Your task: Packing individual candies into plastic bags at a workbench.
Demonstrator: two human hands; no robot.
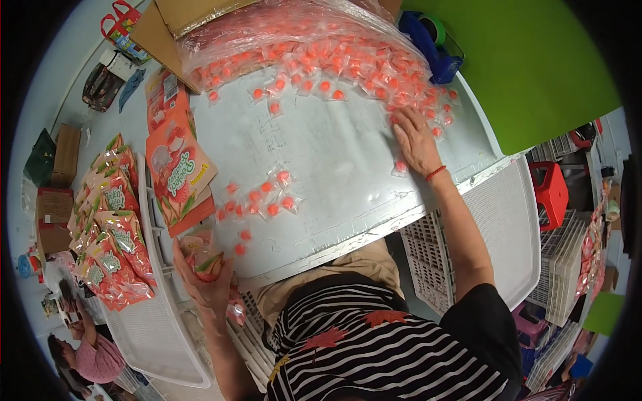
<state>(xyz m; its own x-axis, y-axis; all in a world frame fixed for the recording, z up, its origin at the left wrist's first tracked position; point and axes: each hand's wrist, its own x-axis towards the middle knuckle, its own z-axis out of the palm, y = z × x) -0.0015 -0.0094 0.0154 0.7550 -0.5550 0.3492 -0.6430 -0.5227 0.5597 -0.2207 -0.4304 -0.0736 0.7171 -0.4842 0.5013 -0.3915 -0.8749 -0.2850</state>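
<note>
My left hand point(208, 287) is closed round a printed candy pouch point(204, 257) at the table's front left edge; part of the pouch is hidden by the fingers. My right hand point(418, 144), a red cord on its wrist, lies with fingers stretched out at the right end of a heap of clear-wrapped red-orange candies point(334, 57). Its fingertips touch the nearest candies. One loose wrapped candy point(400, 166) lies below that hand. Between the hands, nearer the left, several wrapped candies point(255, 196) are scattered on the pale table point(321, 147).
Flat printed pouches point(175, 167) lie stacked at the table's left side. Filled pouches point(110, 234) pile up on a white tray point(157, 337) further left. At the back stand an open cardboard box point(200, 13) and a blue tape dispenser point(438, 57). A person in pink point(97, 357) is at lower left.
</note>
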